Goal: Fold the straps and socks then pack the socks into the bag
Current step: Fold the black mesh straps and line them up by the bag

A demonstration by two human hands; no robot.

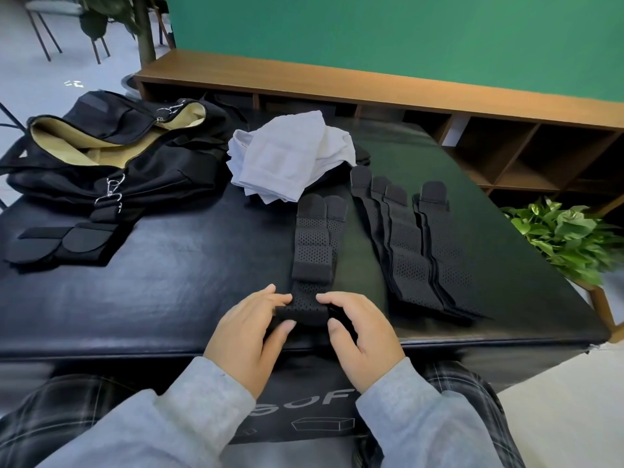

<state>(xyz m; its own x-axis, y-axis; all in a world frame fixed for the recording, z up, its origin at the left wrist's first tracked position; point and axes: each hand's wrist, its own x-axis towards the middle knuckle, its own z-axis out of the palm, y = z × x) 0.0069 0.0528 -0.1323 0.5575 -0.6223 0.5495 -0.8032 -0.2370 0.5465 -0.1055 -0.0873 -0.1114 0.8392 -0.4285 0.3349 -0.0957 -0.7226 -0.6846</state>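
Note:
A black perforated strap [314,244] lies lengthwise on the black table [169,292], its near end rolled up. My left hand [250,336] and my right hand [358,336] both pinch that rolled end between fingers and thumb. To the right, several more black straps [408,244] lie flat side by side. A heap of white socks [290,157] sits behind the straps. The black bag [114,153] with a tan lining stands open at the far left.
A few folded black straps [57,244] lie in front of the bag. A low wooden shelf [371,86] runs along the green wall behind the table. A leafy plant [567,238] stands off the table's right edge.

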